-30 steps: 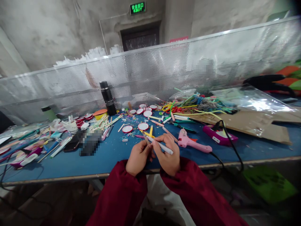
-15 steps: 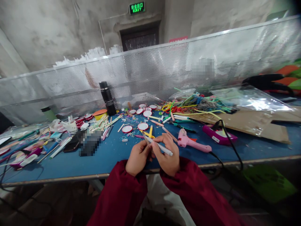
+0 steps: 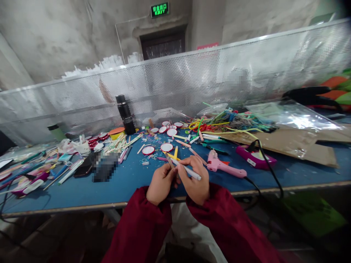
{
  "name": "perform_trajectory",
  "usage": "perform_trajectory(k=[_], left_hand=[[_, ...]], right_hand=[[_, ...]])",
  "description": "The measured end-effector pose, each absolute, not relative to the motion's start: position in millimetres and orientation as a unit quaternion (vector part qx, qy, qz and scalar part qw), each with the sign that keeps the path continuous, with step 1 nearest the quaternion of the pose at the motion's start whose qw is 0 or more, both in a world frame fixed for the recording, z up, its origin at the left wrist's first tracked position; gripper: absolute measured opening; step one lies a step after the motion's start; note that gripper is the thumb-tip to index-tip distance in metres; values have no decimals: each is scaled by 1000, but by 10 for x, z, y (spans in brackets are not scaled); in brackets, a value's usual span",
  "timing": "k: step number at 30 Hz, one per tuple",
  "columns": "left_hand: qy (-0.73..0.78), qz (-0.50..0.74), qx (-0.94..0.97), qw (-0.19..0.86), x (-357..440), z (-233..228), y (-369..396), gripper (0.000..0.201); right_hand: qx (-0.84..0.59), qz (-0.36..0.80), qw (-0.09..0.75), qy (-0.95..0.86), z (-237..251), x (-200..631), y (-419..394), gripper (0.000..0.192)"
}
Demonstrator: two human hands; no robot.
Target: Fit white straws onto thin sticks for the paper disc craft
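Note:
My right hand grips a white marker pen like a writing tool, its tip pointing away and to the left. Pinched in my left hand is a thin, flat wooden stick, which reaches out past the fingertips. The marker's tip meets or nearly meets the stick; the fingers hide the exact contact. Both hands are close together above the table's front edge. Just beyond them lie yellow sticks and two round white pieces with red rims.
On the blue table, a pink glue gun and a purple device lie right. Phones, loose sticks and pens are left. A black bottle stands before the perforated metal panel. Cardboard lies far right.
Almost nothing differs. Both hands keep their grip and place, with the marker and the stick shifting only very slightly.

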State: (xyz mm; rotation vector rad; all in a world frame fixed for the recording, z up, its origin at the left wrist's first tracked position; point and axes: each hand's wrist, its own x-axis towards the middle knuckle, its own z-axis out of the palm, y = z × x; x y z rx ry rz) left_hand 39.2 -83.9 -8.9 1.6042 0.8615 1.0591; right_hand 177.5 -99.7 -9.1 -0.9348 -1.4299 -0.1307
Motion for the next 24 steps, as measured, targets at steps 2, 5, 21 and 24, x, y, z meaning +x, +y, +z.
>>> perform_trajectory(k=[2, 5, 21, 24], left_hand=[[356, 434, 664, 494, 391, -87, -840, 43], [350, 438, 661, 499, 396, -81, -842, 43], [362, 431, 658, 501, 394, -79, -839, 44], [361, 426, 659, 503, 386, -109, -824, 42]], right_hand=[[-416, -53, 658, -625, -96, 1777, -996, 7], [-399, -59, 655, -639, -101, 1776, -992, 6], [-404, -72, 665, -624, -88, 1782, -985, 6], [-406, -65, 658, -631, -98, 1785, -976, 8]])
